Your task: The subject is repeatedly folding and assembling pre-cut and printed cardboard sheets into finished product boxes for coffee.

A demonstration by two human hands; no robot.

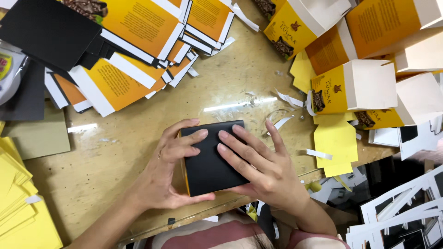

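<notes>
Striped pink and cream fabric of my top (pixel 217 235) sits closest to the lens at six o'clock, just under the table edge. Above it, both hands close around a small black box (pixel 210 159) with a thin orange edge showing along its left side, resting near the front of the glossy wooden tabletop (pixel 115 152). My left hand (pixel 173 168) wraps the box from nine o'clock, thumb along the bottom edge and fingers curled over the top left corner. My right hand (pixel 258 163) lies flat across it from three o'clock, fingers spread narrow and pressing on the black face. At eleven o'clock a heap of flat orange and white carton blanks (pixel 134 50) fans out, with a black sheet (pixel 48 30) lying over its left end. At one to two o'clock folded orange and white boxes (pixel 355 85) crowd together. Loose white paper strips (pixel 290 99) litter the table just beyond my right fingertips. Yellow card pieces (pixel 337 145) lie at three o'clock, a yellow stack (pixel 18 203) at eight o'clock, and black and white die-cut scraps (pixel 401 207) at four o'clock.
</notes>
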